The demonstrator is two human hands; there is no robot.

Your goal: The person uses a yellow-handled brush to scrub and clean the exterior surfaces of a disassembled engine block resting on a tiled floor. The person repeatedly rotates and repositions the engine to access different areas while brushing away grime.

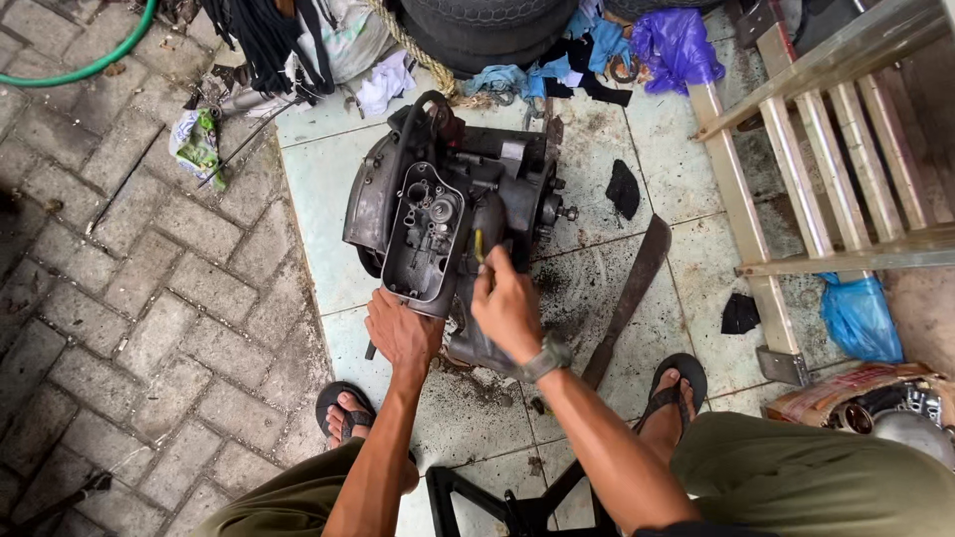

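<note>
Engine (pixel 453 214) sits on the tiled floor (pixel 318 189), just beyond the person's feet, with its open cover side facing up and left. Left hand (pixel 403 333) is pressed against the near left edge of the casing, fingers curled over the rim, so that grip is clamped on the engine itself. Right hand (pixel 507 308) is up over the middle of the block, grip pinched on a small yellowish tool (pixel 478 246); it could be a brush or a driver, too small to say.

Room-wise: the tile slab ends at the left, where it meets brick paving (pixel 119 278), and that side is mostly open. Right side is tighter: a long flat blade (pixel 627 298) lies diagonally just beside the engine, and a wooden ladder (pixel 796 179) runs along beyond it. Far edge is crowded with a tyre (pixel 487 30), rags (pixel 517 78) and a purple bag (pixel 676 45). A blue bag (pixel 858 316) sits under the ladder.

Hard to read: the underside of the engine is hidden, the tyre is cut off at the top, and the right hand covers part of the casing behind it. A black stool frame (pixel 497 502) is cut off at the bottom between the knees. Green hose (pixel 90 65) curves at the far left corner.
</note>
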